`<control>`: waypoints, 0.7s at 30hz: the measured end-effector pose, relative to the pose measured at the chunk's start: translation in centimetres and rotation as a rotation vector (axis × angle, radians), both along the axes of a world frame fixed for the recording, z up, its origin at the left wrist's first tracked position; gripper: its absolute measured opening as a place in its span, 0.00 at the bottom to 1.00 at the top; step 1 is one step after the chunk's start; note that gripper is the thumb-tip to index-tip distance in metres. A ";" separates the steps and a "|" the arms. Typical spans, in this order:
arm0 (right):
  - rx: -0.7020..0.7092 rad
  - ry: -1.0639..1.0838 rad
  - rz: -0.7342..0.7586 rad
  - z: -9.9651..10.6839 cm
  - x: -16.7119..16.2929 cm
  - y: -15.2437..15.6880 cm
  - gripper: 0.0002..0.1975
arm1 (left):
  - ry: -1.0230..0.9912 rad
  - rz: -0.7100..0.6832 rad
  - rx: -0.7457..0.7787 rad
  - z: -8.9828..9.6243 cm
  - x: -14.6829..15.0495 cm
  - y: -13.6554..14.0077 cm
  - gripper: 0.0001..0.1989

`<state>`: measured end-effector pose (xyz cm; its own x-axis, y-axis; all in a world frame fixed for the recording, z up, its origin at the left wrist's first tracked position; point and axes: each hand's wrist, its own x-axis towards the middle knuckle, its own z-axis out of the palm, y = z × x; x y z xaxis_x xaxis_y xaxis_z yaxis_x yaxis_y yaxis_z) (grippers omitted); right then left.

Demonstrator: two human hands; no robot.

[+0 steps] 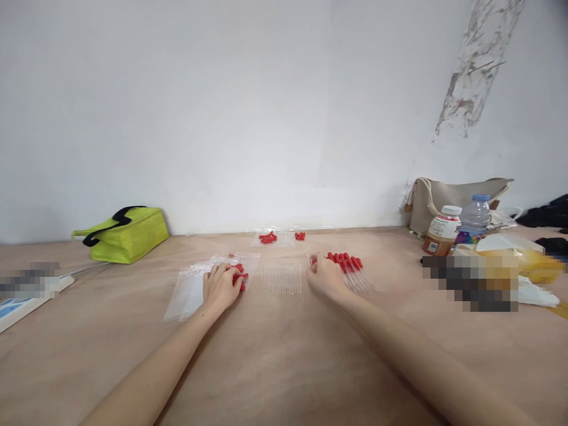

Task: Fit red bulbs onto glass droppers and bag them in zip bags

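My left hand (222,286) lies over clear plastic bags (189,290), its fingers curled onto a small heap of red rubber bulbs (242,277). My right hand (326,276) is closed at the left end of a row of droppers (352,269), glass tubes capped with red bulbs. Its fingertips seem to pinch a red-capped dropper, mostly covered by the hand. Between my hands, bare glass tubes (283,279) lie side by side in a neat row. Farther back, a clear bag (286,239) has more red bulbs and clear tubes on or in it.
A lime-green bag (131,236) with a black strap stands back left. On the right are a beige bag (457,198), a bottle of brown drink (442,231), a clear blue-capped bottle (475,219) and yellow-and-white wrapping (515,254). A white wall rises behind the brown-covered table (275,361).
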<state>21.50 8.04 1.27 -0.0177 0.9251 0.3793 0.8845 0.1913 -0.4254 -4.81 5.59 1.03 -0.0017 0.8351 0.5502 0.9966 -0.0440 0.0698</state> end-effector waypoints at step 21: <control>0.226 -0.038 0.520 -3.2 4.4 -7.0 0.09 | -0.407 -0.623 -0.265 -1.7 7.2 -5.7 0.09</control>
<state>25.93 1.06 -1.95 -0.4663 0.6870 0.5573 0.6635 0.6883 -0.2933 2.42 -0.11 -0.65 0.3510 0.8518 0.3890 0.6881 -0.5164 0.5098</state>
